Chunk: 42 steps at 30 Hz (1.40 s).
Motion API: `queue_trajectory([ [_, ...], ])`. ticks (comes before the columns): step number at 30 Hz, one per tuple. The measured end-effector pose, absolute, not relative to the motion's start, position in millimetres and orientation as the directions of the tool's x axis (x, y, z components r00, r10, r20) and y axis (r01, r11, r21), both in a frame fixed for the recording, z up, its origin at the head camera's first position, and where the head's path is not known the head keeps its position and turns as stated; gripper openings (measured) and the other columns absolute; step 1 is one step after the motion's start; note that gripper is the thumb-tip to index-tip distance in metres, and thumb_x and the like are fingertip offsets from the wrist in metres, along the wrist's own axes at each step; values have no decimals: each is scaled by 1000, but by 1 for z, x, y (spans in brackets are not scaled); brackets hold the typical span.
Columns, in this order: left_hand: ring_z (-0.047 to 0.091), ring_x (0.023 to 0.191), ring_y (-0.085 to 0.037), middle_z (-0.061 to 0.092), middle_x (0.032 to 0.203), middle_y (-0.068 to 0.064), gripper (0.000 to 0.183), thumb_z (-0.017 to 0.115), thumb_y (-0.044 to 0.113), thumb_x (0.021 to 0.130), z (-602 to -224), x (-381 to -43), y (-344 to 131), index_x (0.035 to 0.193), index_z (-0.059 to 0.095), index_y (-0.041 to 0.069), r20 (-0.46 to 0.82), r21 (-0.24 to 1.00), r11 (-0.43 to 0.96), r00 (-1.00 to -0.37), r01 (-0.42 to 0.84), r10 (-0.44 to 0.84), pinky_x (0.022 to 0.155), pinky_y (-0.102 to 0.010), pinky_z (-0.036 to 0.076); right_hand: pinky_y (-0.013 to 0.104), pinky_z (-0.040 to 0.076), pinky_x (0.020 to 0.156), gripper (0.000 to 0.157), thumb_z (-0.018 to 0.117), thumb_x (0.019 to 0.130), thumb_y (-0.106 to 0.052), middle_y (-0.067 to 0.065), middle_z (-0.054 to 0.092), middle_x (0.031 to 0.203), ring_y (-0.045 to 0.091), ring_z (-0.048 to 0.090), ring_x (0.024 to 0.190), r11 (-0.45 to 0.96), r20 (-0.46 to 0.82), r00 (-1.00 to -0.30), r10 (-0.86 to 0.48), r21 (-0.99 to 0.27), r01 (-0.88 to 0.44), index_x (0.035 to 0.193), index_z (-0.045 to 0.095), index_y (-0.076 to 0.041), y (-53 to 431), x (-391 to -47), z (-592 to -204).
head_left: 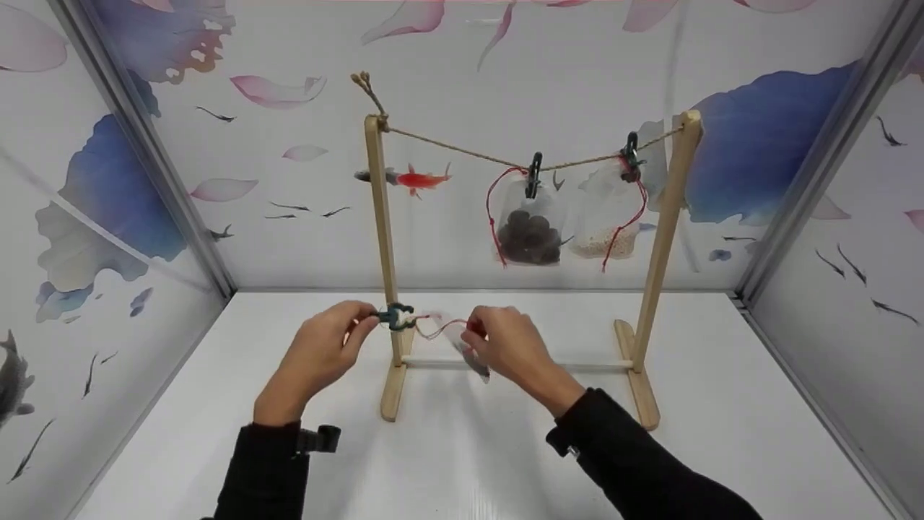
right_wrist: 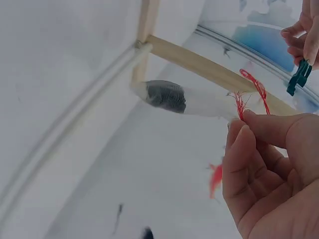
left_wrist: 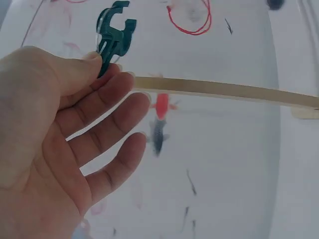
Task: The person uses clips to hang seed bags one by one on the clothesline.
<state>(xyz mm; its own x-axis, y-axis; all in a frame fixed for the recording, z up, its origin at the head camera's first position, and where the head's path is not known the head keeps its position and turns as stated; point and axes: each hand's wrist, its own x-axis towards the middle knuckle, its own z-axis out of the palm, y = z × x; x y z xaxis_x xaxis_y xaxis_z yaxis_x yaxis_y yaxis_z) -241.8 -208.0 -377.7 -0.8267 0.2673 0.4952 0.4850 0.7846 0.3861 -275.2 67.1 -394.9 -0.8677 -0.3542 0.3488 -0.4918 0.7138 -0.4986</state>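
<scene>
Between thumb and index finger my left hand (head_left: 321, 354) pinches a dark green clothes peg (head_left: 395, 316). In the left wrist view the peg's (left_wrist: 113, 35) hooked jaws stand apart, with nothing between them. My right hand (head_left: 514, 347) pinches the top of a small clear drawstring bag (head_left: 462, 339) by its red cord (head_left: 432, 331). Dark contents fill the bag's (right_wrist: 167, 96) far end in the right wrist view. A loop of the cord reaches toward the peg in the head view. Both hands are in front of the wooden rack's (head_left: 382, 238) left side.
A twine line (head_left: 455, 148) sags between the rack's two posts. Dark pegs hold two clear bags on it, one with dark round pieces (head_left: 530, 238), one with pale grains (head_left: 603, 242). A white crossbar (head_left: 577, 366) joins the rack's feet on the white table (head_left: 216, 448).
</scene>
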Motion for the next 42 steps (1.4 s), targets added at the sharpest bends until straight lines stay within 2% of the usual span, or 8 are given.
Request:
queue_trajectory([
  [7, 55, 66, -16, 68, 94, -6, 16, 62, 16, 103, -314, -252, -199, 108, 68, 2, 592, 182, 766, -691, 616, 414, 58, -33, 47, 35, 54, 66, 9, 74, 93, -12, 3, 71, 78, 16, 65, 69, 729, 464, -823, -328, -430, -533, 90, 73, -5, 83, -275, -328],
  [12, 60, 65, -23, 68, 91, -8, 12, 65, 13, 101, -273, -260, -193, 103, 69, 2, 640, 35, 757, -597, 652, 484, 58, -40, 50, 35, 56, 67, 11, 72, 95, -12, 6, 72, 80, 18, 67, 70, 752, 505, -799, -326, -373, -543, 92, 74, -2, 85, -272, -285],
  [20, 61, 69, -30, 68, 92, -10, 12, 65, 13, 100, -222, -268, -185, 101, 67, 1, 652, -67, 759, -548, 647, 524, 62, -46, 51, 35, 54, 67, 12, 69, 96, -10, 10, 72, 81, 22, 66, 71, 771, 573, -758, -311, -314, -554, 93, 74, 1, 76, -274, -229],
  [29, 60, 66, -37, 63, 83, -12, 13, 64, 10, 99, -187, -277, -170, 92, 63, 0, 712, -193, 772, -455, 605, 535, 58, -50, 49, 38, 55, 72, 13, 67, 97, -11, 11, 72, 83, 24, 67, 75, 807, 624, -737, -259, -279, -521, 93, 73, 0, 69, -294, -205],
  [37, 61, 67, -40, 59, 79, -14, 17, 59, 11, 103, -176, -282, -156, 96, 63, -4, 728, -331, 778, -380, 534, 570, 52, -47, 50, 31, 57, 75, 12, 66, 98, -10, 12, 74, 90, 24, 70, 80, 776, 645, -735, -207, -349, -525, 97, 73, 0, 65, -301, -201],
  [40, 60, 66, -39, 59, 80, -15, 19, 55, 11, 104, -173, -283, -151, 95, 62, -4, 715, -367, 779, -382, 508, 586, 51, -46, 50, 31, 57, 73, 10, 66, 98, -8, 11, 74, 89, 25, 70, 79, 769, 656, -726, -206, -350, -535, 95, 72, -1, 63, -302, -200],
  [42, 59, 66, -38, 60, 80, -16, 20, 54, 9, 105, -171, -283, -148, 93, 62, -5, 694, -375, 780, -406, 501, 594, 52, -46, 51, 32, 57, 72, 10, 66, 97, -8, 11, 74, 88, 25, 70, 78, 770, 664, -716, -214, -336, -542, 93, 72, -1, 61, -303, -200],
])
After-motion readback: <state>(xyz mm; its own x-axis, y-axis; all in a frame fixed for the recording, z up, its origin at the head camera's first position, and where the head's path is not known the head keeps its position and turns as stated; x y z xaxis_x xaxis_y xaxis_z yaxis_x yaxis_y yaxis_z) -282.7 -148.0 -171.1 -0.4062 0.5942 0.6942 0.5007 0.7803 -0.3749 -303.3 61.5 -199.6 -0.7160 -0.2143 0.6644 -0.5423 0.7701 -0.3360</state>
